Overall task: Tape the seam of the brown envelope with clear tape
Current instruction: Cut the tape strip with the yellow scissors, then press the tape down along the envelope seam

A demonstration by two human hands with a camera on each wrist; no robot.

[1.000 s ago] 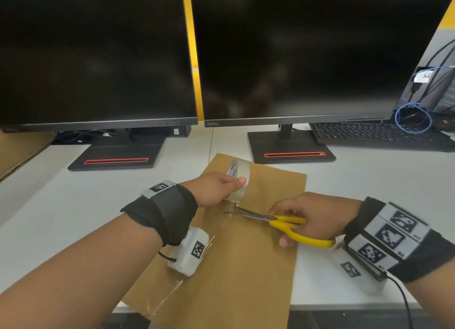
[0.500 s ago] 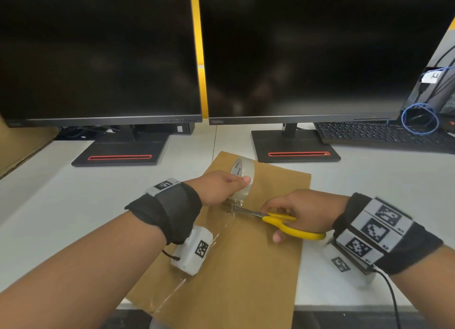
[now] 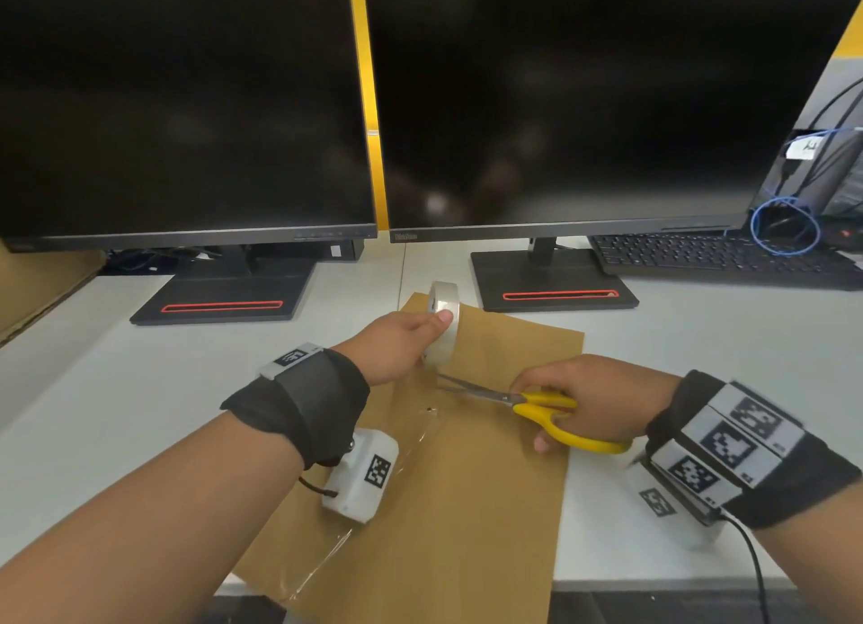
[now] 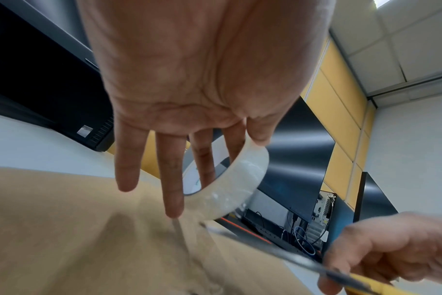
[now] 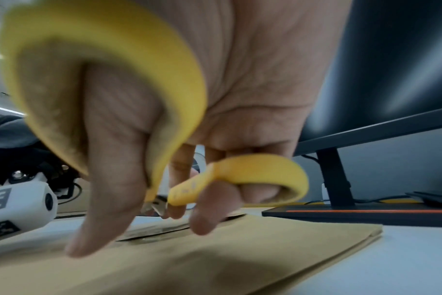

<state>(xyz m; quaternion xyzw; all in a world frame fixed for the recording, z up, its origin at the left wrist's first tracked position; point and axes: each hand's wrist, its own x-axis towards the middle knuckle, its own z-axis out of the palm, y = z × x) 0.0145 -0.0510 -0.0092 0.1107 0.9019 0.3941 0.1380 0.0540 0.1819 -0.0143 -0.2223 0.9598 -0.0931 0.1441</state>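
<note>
A brown envelope (image 3: 471, 474) lies flat on the white desk, its near end over the front edge. A strip of clear tape (image 3: 401, 450) runs along its left side up to the roll. My left hand (image 3: 401, 343) holds the clear tape roll (image 3: 443, 324) upright above the envelope's far end, thumb on the rim and two fingers through the core (image 4: 204, 159). My right hand (image 3: 593, 399) grips yellow-handled scissors (image 3: 546, 413); the blades (image 3: 471, 390) point left, their tips at the tape just below the roll. In the right wrist view my fingers sit through the yellow loops (image 5: 265, 179).
Two dark monitors on black stands (image 3: 224, 296) (image 3: 555, 287) stand right behind the envelope. A black keyboard (image 3: 710, 259) and a blue cable loop (image 3: 784, 226) are at the far right. A cardboard sheet (image 3: 37, 282) is at the far left. The desk's front edge (image 3: 654, 586) is close.
Both hands have moved slightly away from me along the envelope. The scissor blades, open a second ago, have come nearly together at the tape under the roll.
</note>
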